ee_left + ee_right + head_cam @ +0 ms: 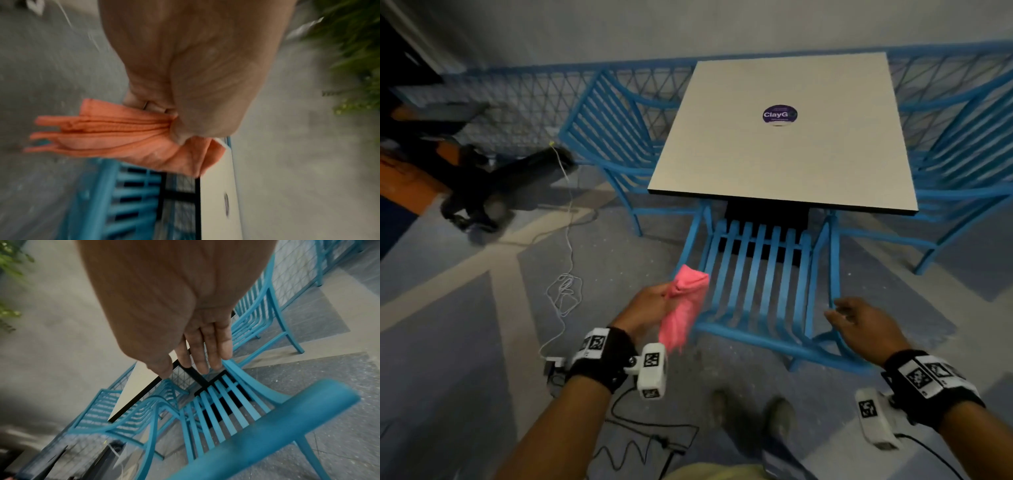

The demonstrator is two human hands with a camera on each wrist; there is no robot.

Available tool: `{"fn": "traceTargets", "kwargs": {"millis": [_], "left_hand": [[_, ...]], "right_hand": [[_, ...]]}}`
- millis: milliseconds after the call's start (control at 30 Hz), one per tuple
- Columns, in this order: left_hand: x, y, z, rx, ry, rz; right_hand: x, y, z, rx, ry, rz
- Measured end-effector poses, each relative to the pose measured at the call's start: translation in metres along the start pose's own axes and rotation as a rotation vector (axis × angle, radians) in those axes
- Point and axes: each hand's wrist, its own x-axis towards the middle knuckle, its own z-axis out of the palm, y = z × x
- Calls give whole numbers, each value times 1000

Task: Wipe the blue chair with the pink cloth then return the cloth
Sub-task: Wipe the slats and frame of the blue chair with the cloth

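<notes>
Person stands behind the slatted blue metal chair (756,284), which is tucked under the square white-topped table (784,137) at frame centre. Left hand (650,305) pinches the bunched pink cloth (683,305), thumb and fingers curled round it; the cloth hangs just left of the chair's back slats, at lower centre of the head view, and contact with the frame can't be told. Right hand (859,322) is empty, fingers (207,344) straight and relaxed, hovering near the chair's right top rail, apparently not gripping it. Looks like the approach or very start of wiping, no clear stroke in progress. Next move probably calls for pressing the cloth flat onto the top rail or slats and dragging along them, right hand steadying the chair. Floor is grey speckled tile with paler bands (482,274); white cable (565,284) coiled at left, black cables lower centre. More blue chairs left (613,113) and right (962,164) of the table, blue mesh fence (517,99) along the top, green plant (353,48) in the wrist views.
</notes>
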Motion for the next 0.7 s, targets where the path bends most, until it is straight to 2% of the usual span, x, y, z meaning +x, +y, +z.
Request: {"fn": "traceTargets", "kwargs": {"millis": [100,133,200,333,400,533,700], "left_hand": [[-21,-48,-55,-63,380,-87],[-23,-66,-66,-78,465,-127],[-15,-108,-71,-155,520,-157],[-11,-107,-29,-384,476,-137],[-9,-96,-4,-430,432,-88],[-5,-87,31,-482,465,-59],[-14,-75,80,-504,234,-133]], "right_hand": [[4,-28,14,-23,-58,-55],[6,-37,19,-46,-76,-76],[7,-52,29,-96,-104,-130],[4,-77,47,-211,-189,-235],[3,-87,53,-254,-219,-262],[0,-92,57,-274,-208,-264],[-6,-81,57,-262,-215,-251]]}}
